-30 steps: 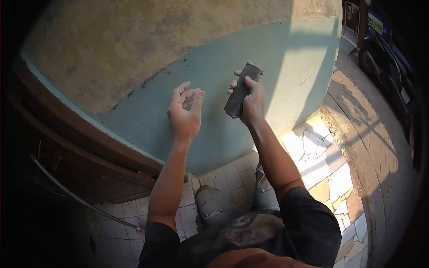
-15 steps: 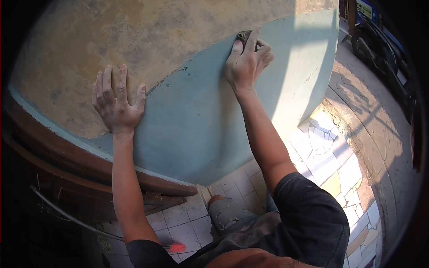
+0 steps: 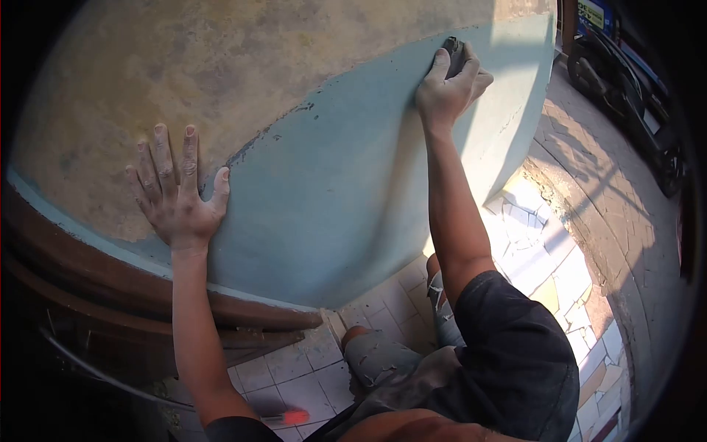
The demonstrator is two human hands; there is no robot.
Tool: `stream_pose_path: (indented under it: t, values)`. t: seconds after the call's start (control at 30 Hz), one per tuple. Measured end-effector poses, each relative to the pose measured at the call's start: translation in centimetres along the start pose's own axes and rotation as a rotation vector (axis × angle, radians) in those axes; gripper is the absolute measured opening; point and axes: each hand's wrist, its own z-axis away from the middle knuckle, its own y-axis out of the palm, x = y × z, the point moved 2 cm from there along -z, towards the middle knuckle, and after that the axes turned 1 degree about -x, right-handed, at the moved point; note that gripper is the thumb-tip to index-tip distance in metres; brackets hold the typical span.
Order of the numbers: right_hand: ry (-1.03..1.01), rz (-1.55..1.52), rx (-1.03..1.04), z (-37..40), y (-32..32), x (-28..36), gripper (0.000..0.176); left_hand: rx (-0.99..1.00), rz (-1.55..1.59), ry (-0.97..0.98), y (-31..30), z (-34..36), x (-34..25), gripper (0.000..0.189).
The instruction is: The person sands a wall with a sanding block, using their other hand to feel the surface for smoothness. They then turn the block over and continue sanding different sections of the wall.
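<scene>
From afar, I see the wall (image 3: 317, 191) ahead, tiles (image 3: 384, 302) at its foot, a frame (image 3: 81, 254) along its left, a motorbike (image 3: 622, 99) on paving (image 3: 596, 173) to the right.

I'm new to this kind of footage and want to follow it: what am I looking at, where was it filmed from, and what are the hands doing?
There is no robot: these are a person's bare hands, seen by a camera on their head, looking forward and down. The left hand is spread on a wall, tan above and blue-green below. The right hand grips a dark block against it, near where the colors meet. Below is a tiled floor; a blurred red thing shows there, too unclear to name.
</scene>
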Motion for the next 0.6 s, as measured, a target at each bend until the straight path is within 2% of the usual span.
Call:
stream_pose_path:
  t: [0.03,0.07,0.13,0.17,0.2,0.27,0.37,0.4,0.47,0.53,0.57,0.6]
  values:
    - [-0.049,0.043,0.023,3.5,0.2,3.6,0.049,-0.009,0.013,-0.006,0.1,0.0,-0.1,0.064]
    - [-0.232,-0.027,0.136,7.0,0.4,6.1,0.05,-0.019,0.024,-0.007,0.2,-0.2,0.0,0.065]
    - [-0.444,-0.17,0.313,13.5,-0.7,9.0,0.055,0.004,0.032,-0.014,0.5,-0.2,0.2,0.066]
    - [-0.618,-0.197,0.37,14.4,-1.3,8.9,0.056,0.009,0.03,-0.022,0.5,0.1,0.3,0.068]
    - [-0.617,-0.195,0.374,13.4,-1.9,8.1,0.056,0.013,0.032,-0.024,0.2,0.6,0.7,0.068]
    - [-0.8,-0.201,0.414,8.9,-1.6,5.0,0.055,0.06,0.062,0.07,-0.2,1.1,2.3,0.068]
    - [-0.564,-0.054,0.233,0.3,-0.6,-0.5,0.05,0.098,0.048,0.117,-0.7,3.4,4.1,0.071]
    - [-0.42,0.0,0.16,-2.4,-0.3,-2.1,0.047,0.093,0.045,0.119,-0.4,3.8,4.0,0.071]
    - [-0.128,-0.091,0.034,-6.5,0.7,-4.0,0.042,0.041,0.03,0.102,-0.1,3.9,3.5,0.072]
    - [-0.044,0.052,-0.014,-4.0,1.5,-1.3,0.04,0.04,0.019,0.07,-0.1,3.5,2.7,0.073]
    - [-0.066,-0.003,0.023,-0.5,1.3,3.2,0.046,0.03,0.008,0.032,0.2,3.1,2.0,0.074]
    - [-0.236,-0.047,0.09,3.6,1.4,6.5,0.046,0.024,0.011,0.029,0.5,2.4,1.1,0.074]
